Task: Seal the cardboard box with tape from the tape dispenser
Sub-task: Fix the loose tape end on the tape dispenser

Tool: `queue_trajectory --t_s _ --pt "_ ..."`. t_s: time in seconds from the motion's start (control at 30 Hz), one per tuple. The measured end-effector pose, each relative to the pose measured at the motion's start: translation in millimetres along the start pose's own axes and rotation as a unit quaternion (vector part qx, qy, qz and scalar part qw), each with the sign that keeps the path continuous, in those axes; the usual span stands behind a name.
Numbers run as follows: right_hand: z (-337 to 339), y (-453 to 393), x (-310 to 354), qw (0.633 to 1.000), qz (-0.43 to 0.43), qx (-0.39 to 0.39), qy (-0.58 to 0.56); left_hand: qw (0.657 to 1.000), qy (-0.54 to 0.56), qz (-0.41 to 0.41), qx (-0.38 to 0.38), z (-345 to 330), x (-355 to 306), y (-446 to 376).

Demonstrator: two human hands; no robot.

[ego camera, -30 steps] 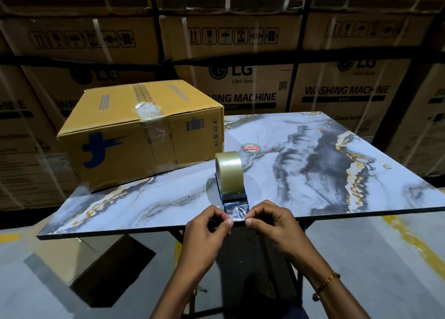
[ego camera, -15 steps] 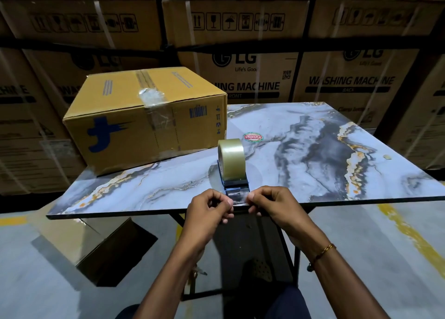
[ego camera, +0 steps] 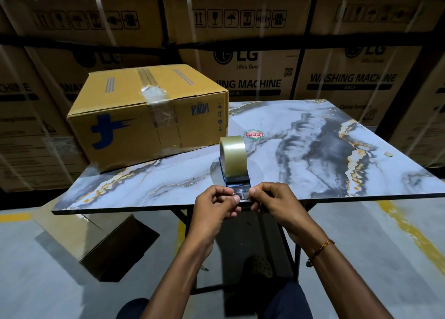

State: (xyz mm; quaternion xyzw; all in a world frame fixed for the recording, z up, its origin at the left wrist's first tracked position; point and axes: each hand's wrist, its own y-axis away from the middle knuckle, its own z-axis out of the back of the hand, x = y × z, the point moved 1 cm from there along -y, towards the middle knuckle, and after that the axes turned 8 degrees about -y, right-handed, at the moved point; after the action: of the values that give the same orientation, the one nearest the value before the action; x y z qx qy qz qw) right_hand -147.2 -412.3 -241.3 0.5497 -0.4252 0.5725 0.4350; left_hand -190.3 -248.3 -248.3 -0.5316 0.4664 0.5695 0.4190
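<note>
A yellow-brown cardboard box (ego camera: 125, 125) with a blue mark sits closed on the table's far left, with crumpled clear tape across its top front edge. The tape dispenser (ego camera: 234, 160), a blue base carrying a roll of clear tape, stands near the table's front edge. My left hand (ego camera: 214, 206) and my right hand (ego camera: 274, 204) each pinch a side of the free tape end (ego camera: 241, 193) just in front of the dispenser.
The marble-patterned table (ego camera: 313, 150) has a round red sticker (ego camera: 254, 134) behind the dispenser. Stacked washing machine cartons (ego camera: 265, 65) form a wall behind. A flat cardboard piece (ego camera: 96, 236) lies on the floor below the table's left. Yellow lines mark the floor.
The camera view has shifted slightly, and both hands stay pinched on the tape end at the dispenser's front. Box and dispenser have not moved.
</note>
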Motion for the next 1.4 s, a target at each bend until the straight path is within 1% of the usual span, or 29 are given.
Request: queue_trajectory --t_s 0.1,0.23,0.4,0.57,0.67,0.77,0.9,1.0,1.1,1.27,1.33,1.4 --pt "-1 2 0 1.000 0.023 0.016 -0.006 0.999 0.031 0.013 0.022 2 0 1" --pt "-2 7 0 0.997 0.062 0.030 -0.029 0.999 0.027 -0.007 0.019 5 2 3" --pt "-1 10 -2 0.995 0.082 0.027 -0.042 0.998 -0.015 -0.039 0.038 6 1 6" --pt "-1 11 -5 0.994 0.096 0.015 -0.044 0.997 -0.025 -0.045 0.050 5 -2 4" --pt "-1 11 -6 0.995 0.092 0.009 -0.045 0.998 -0.019 -0.049 0.041 5 0 2" --pt "-2 10 -3 0.995 0.086 0.002 -0.042 0.999 -0.008 -0.050 0.015 3 3 2" --pt "-5 8 -1 0.996 0.066 -0.024 -0.046 0.999 0.021 -0.031 -0.012 -3 6 3" --pt "-7 7 2 0.993 0.023 -0.059 -0.103 0.999 0.048 -0.009 -0.020 -5 5 2" --pt "-11 9 3 0.980 -0.014 -0.087 -0.179 0.998 0.065 0.012 -0.017 -7 2 2" --pt "-21 11 2 0.963 -0.009 -0.135 -0.232 0.996 0.079 0.044 -0.014 -7 -2 0" --pt "-17 10 3 0.949 0.002 -0.150 -0.276 0.995 0.082 0.051 -0.011 -5 -4 -1" --pt "-10 10 3 0.950 0.013 -0.162 -0.267 0.995 0.078 0.054 -0.002 -4 -4 -1"
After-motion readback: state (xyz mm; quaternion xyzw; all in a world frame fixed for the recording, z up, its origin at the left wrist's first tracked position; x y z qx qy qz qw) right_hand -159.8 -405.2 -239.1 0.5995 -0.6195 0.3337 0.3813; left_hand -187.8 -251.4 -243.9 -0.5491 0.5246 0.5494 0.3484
